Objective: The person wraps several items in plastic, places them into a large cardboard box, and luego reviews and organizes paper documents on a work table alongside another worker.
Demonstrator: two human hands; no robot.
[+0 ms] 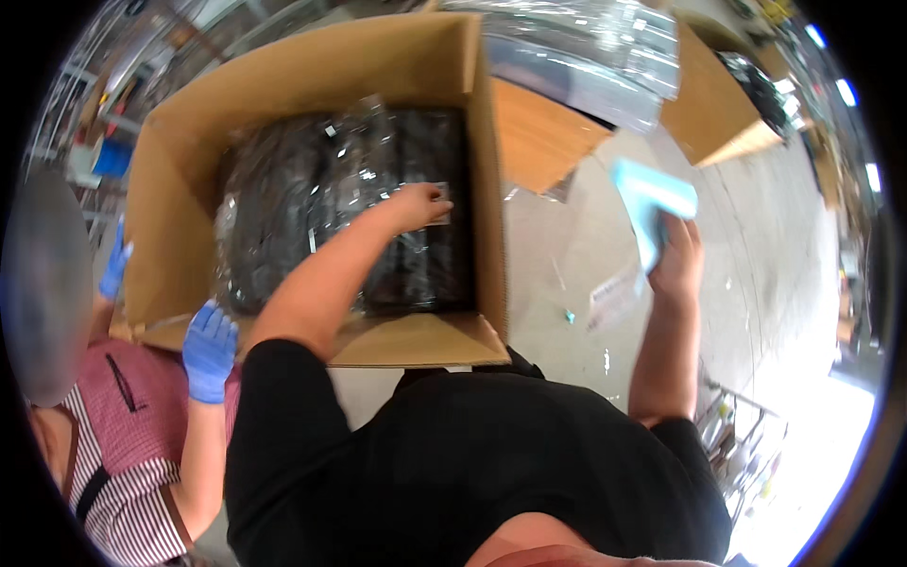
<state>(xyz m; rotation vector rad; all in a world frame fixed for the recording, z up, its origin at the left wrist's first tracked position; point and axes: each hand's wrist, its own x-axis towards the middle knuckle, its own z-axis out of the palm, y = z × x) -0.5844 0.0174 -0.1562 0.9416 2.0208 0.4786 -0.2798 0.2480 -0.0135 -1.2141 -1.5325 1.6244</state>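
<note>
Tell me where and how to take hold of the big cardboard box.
Probably grip the box by its upright side walls, one hand per side, coming from outside left and right. It looks wide and is filled with bagged dark goods; the left hand is inside, and a co-worker's gloved hand holds the near-left flap.

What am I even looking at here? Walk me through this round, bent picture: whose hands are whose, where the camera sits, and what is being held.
The picture comes from a wide fisheye camera worn on a person's head, looking down, so straight edges bend near the rim. There is no machine, just bare hands. The person's left hand reaches into an open cardboard box and rests on dark goods wrapped in clear plastic bags, fingers at a small label. The right hand holds a light blue sheet up over the pale floor. At the left, another person in a striped top steadies the box with blue-gloved hands. More cardboard boxes and clear plastic lie beyond.
</note>
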